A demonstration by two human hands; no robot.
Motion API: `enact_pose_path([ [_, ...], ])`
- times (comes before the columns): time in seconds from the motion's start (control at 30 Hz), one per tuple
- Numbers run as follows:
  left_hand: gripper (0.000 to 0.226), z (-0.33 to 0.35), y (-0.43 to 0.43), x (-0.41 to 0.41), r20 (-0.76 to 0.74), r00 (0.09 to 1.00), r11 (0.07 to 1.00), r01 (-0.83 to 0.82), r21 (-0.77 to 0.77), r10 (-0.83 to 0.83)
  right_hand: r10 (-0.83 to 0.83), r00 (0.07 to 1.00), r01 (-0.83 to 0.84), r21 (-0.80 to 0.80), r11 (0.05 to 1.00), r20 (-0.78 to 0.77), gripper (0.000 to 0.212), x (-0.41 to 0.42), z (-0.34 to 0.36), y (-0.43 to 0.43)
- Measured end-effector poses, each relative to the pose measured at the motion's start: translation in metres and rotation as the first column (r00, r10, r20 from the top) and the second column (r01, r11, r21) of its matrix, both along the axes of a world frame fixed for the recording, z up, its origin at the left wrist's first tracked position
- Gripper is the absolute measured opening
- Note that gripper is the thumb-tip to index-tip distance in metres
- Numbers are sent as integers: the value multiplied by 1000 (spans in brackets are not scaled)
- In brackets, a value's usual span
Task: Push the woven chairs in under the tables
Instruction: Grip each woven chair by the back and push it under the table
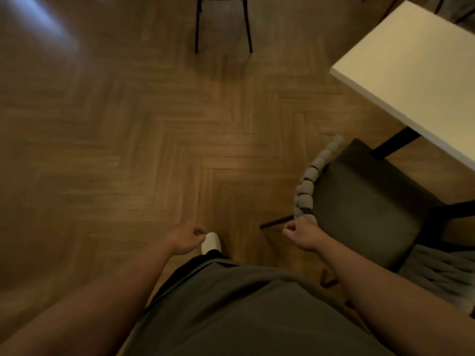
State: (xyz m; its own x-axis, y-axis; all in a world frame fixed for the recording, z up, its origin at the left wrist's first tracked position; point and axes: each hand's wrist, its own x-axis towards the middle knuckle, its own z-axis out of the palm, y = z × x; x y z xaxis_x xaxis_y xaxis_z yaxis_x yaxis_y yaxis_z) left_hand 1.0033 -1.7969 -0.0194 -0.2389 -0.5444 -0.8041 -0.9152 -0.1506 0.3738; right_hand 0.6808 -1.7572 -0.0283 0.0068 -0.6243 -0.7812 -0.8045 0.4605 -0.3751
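A woven chair point(365, 201) with a dark seat and a thick grey braided rim point(308, 181) stands at the right, its seat partly under the corner of a white table point(411, 73). Its woven back shows at the lower right. My right hand point(302, 235) hangs with curled fingers just in front of the rim's near end, and nothing shows in it. My left hand point(186, 238) hangs loosely curled over the floor and holds nothing. A second chair point(222, 24) with thin black legs stands at the top centre, apart from any table in view.
Herringbone wood floor point(115, 137) spreads wide to the left and centre. The table's black leg point(395, 143) stands beside the chair seat. My white shoe point(212, 242) points forward between my hands. More dim furniture sits in the top right corner.
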Motion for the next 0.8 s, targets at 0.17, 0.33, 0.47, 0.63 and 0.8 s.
enact_pose_path([
  [0.17,39,4,-49,56,5,998,998,-65,-1,65,117,993,-117,-25,993,16,33,56,11,-77],
  [0.33,37,0,-100,87,8,992,992,-125,-9,126,163,987,-162,-60,985,12,30,90,20,-143],
  [0.47,37,-2,-148,86,-3,990,990,-141,5,141,160,987,-159,-60,986,14,30,88,18,-199],
  [0.63,36,-11,-228,75,-8,989,989,-150,11,150,98,995,-97,-41,994,24,29,72,1,-286],
  [0.8,36,-13,-333,58,15,988,988,-154,-5,154,124,992,-123,-36,992,22,29,53,-5,-392],
])
